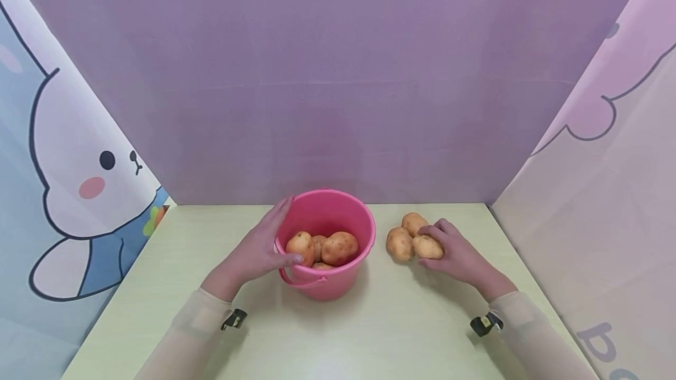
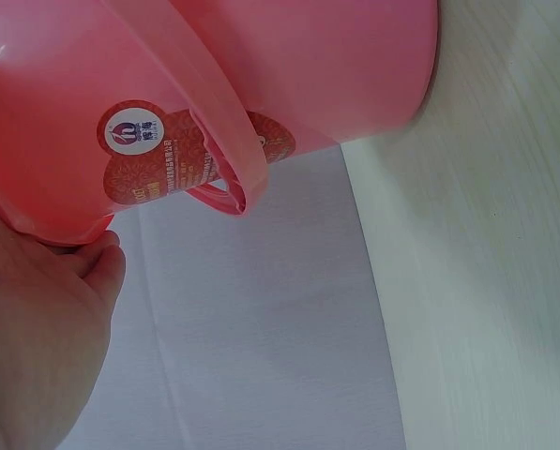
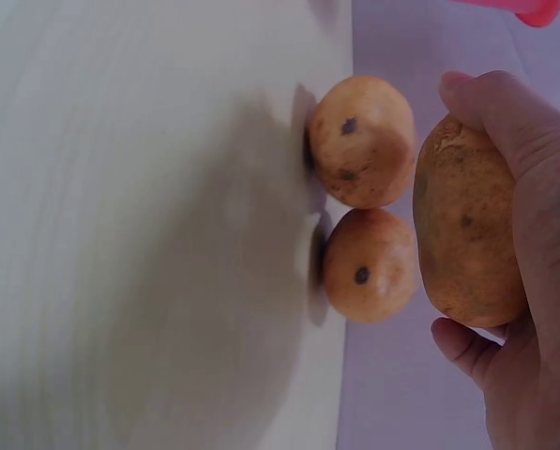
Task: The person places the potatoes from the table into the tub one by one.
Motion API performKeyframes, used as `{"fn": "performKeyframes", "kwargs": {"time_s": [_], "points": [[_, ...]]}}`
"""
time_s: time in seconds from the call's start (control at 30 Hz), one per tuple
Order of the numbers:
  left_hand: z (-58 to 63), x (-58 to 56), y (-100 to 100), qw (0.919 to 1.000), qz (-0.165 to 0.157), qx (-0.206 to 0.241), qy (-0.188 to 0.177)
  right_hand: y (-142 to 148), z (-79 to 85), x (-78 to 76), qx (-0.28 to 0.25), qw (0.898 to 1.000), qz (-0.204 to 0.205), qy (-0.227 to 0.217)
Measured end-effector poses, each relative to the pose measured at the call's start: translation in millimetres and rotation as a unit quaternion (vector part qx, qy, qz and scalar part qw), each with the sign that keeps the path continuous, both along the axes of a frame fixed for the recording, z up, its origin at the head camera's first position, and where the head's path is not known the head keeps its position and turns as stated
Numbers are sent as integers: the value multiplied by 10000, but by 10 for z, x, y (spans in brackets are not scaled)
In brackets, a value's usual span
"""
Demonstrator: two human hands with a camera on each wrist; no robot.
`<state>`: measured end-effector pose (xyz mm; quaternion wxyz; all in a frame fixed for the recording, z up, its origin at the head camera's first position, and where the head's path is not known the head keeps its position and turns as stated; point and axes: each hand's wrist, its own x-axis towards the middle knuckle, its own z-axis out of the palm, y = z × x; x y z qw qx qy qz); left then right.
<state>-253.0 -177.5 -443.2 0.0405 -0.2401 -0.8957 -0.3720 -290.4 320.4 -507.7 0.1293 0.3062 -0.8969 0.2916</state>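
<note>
Two loose potatoes [image 1: 399,244] touching each other on the counter [image 1: 317,348], right of the pink bucket [image 1: 330,289] | Right hand [image 1: 454,255]: grasping a third potato [image 3: 472,225], raised off the counter just beside that pair | Left hand [image 1: 257,254]: gripping the pink bucket at its rim [image 1: 372,230] | Inside it: at least four more potatoes [image 1: 340,248]

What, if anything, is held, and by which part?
The right grip holds a potato by its two ends; the left grip holds the pink bucket by the left side of its rim.
</note>
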Motion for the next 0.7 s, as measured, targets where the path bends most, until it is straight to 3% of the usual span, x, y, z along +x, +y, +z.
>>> {"fn": "performKeyframes", "kwargs": {"time_s": [0.17,0.4,0.7], "points": [[18,11,10,10000,-1,18,-49,-50,82,-6,-75,9999,-3,-148],[16,-1,10,10000,-11,48,-19,-132,221,-45,-143,9998,137,-6],[-10,-8,4,10000,-16,58,14,-296,426,-76,-442,9974,124,-555]]}}
